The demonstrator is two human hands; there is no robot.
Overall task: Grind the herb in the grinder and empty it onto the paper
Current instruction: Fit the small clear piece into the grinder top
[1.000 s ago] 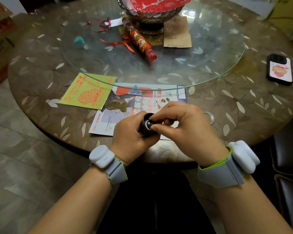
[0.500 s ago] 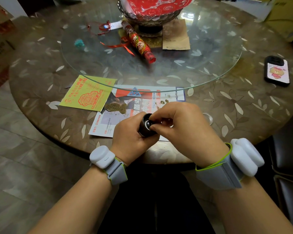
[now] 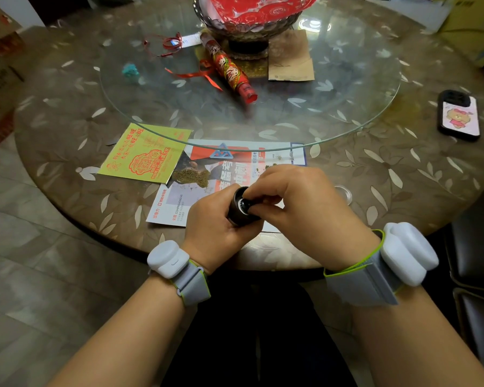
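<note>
1. Our left hand (image 3: 215, 233) wraps around the black grinder (image 3: 239, 209) body, fingers curled round it. Our right hand (image 3: 299, 208) pinches at the grinder's open top end with thumb and fingertips.
2. The grinder sits tilted in our hands at the near table (image 3: 67, 152) edge, just above the near part of the paper (image 3: 179, 202). We cannot tell whether it touches the paper.
3. A pile of ground herb (image 3: 192, 177) already lies on the paper's left part, with a few loose flecks further right near the glass turntable (image 3: 361, 79).
4. Our read of the step: working the top end, either twisting to grind or picking out what is stuck inside. We cannot tell which.
5. Next move, as we judge it: tip the open end over the paper near the pile and tap, keeping the left grip firm so nothing spills off the near edge.
6. Off-task: yellow card (image 3: 146, 155) left of the paper, phone (image 3: 460, 117) far right.
</note>
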